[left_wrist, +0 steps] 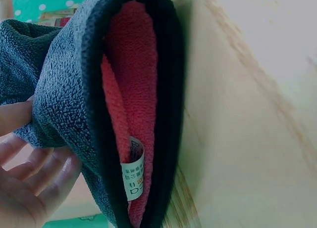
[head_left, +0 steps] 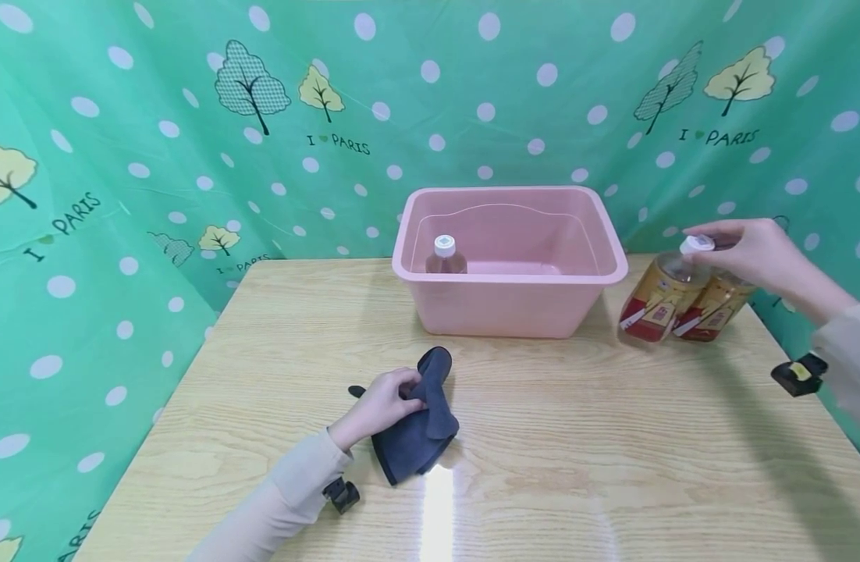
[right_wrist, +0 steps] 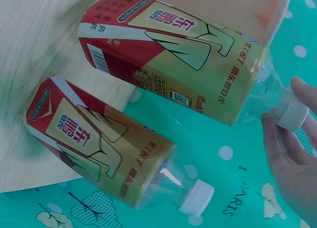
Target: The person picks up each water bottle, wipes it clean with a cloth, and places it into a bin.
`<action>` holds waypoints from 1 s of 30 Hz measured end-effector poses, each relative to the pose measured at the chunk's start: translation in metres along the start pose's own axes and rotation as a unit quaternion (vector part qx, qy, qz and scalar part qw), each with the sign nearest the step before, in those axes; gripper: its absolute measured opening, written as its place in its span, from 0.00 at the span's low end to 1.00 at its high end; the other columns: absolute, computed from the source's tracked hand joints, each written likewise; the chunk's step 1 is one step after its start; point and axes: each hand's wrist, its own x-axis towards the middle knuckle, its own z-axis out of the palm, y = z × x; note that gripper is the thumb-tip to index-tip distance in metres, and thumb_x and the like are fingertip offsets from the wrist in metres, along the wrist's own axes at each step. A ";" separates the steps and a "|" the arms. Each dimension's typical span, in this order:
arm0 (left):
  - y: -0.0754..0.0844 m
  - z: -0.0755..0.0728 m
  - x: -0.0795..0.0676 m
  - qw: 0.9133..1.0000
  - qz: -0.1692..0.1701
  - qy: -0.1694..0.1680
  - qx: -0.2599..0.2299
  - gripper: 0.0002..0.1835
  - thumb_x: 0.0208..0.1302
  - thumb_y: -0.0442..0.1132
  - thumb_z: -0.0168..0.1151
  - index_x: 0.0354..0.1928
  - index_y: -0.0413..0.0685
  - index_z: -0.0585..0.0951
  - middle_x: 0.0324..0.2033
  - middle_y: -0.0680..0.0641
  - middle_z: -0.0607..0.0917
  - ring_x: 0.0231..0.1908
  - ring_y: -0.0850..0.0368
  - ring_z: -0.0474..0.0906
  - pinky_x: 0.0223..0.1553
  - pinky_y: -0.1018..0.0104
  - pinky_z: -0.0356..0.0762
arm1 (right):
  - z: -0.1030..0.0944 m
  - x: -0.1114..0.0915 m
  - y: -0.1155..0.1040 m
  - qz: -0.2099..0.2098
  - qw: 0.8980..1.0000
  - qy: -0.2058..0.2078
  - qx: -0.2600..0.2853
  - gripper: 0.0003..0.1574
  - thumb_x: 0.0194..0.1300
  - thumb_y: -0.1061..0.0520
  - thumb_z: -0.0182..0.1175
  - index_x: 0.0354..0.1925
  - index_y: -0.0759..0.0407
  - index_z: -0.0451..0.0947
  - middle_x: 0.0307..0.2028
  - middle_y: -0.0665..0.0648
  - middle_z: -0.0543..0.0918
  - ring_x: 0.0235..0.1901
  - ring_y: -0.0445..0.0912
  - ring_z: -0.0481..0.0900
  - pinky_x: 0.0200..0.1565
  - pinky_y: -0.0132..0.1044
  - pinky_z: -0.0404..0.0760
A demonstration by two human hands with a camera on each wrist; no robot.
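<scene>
My left hand (head_left: 382, 406) pinches a dark blue-grey towel (head_left: 410, 446) that lies bunched on the table. In the left wrist view the towel (left_wrist: 67, 89) folds open on a red inner side, where a white printed label (left_wrist: 132, 181) shows. Far to the right, my right hand (head_left: 746, 246) holds a plastic bottle (head_left: 656, 300) by its white cap (right_wrist: 292, 112). This bottle has a red and yellow wrapper and leans a little in the head view. Close beside it stands a second bottle (right_wrist: 99, 141) of the same kind, also with a white cap.
A pink plastic tub (head_left: 486, 308) stands at the table's back edge, left of the two bottles. Inside it, a capped bottle (head_left: 445, 261) shows over the front rim. A green patterned curtain (head_left: 486, 94) hangs behind the wooden table (head_left: 577, 453).
</scene>
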 end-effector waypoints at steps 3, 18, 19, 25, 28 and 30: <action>0.000 0.000 0.000 1.000 -0.001 0.003 -0.004 0.08 0.45 0.30 0.65 0.31 0.41 0.77 0.28 0.50 0.78 0.28 0.61 0.75 0.31 0.70 0.73 | 0.000 -0.005 -0.004 -0.005 1.000 0.008 -0.001 0.41 0.53 0.38 0.57 0.57 0.64 0.66 0.51 0.73 0.70 0.29 0.27 0.66 0.28 0.36 0.74; -0.001 -0.001 0.001 1.000 0.006 0.009 -0.005 0.08 0.46 0.30 0.65 0.29 0.42 0.76 0.27 0.50 0.77 0.28 0.62 0.75 0.31 0.70 0.73 | 0.005 -0.040 -0.032 -0.065 0.998 0.026 -0.004 0.32 0.52 0.46 0.62 0.50 0.64 0.73 0.38 0.57 0.79 0.26 0.23 0.70 0.24 0.26 0.73; -0.001 -0.002 0.001 1.000 0.005 0.008 -0.006 0.08 0.46 0.30 0.64 0.29 0.42 0.76 0.27 0.50 0.77 0.28 0.62 0.75 0.31 0.70 0.72 | 0.006 -0.043 -0.035 -0.070 0.997 0.021 -0.003 0.31 0.52 0.47 0.62 0.50 0.64 0.73 0.40 0.61 0.79 0.26 0.23 0.70 0.25 0.26 0.73; 0.001 -0.003 0.001 1.000 0.001 0.010 -0.002 0.08 0.46 0.30 0.64 0.30 0.42 0.77 0.27 0.50 0.78 0.28 0.61 0.75 0.31 0.70 0.72 | 0.013 -0.056 -0.054 -0.101 0.995 0.010 0.006 0.28 0.51 0.51 0.64 0.49 0.61 0.74 0.41 0.66 0.78 0.27 0.26 0.72 0.25 0.26 0.73; 0.000 -0.003 0.002 1.000 0.001 0.010 -0.002 0.08 0.46 0.30 0.64 0.30 0.42 0.77 0.28 0.50 0.78 0.28 0.61 0.75 0.31 0.70 0.73 | 0.018 -0.060 -0.064 -0.123 0.992 0.008 0.014 0.25 0.50 0.54 0.64 0.48 0.60 0.75 0.40 0.60 0.79 0.28 0.28 0.74 0.25 0.28 0.74; 0.000 -0.003 0.003 1.000 0.002 0.010 -0.003 0.08 0.46 0.30 0.64 0.30 0.42 0.77 0.27 0.49 0.78 0.28 0.61 0.75 0.31 0.70 0.73 | 0.022 -0.063 -0.070 -0.134 0.991 0.009 0.018 0.24 0.50 0.54 0.65 0.47 0.58 0.76 0.39 0.53 0.77 0.28 0.29 0.74 0.24 0.29 0.75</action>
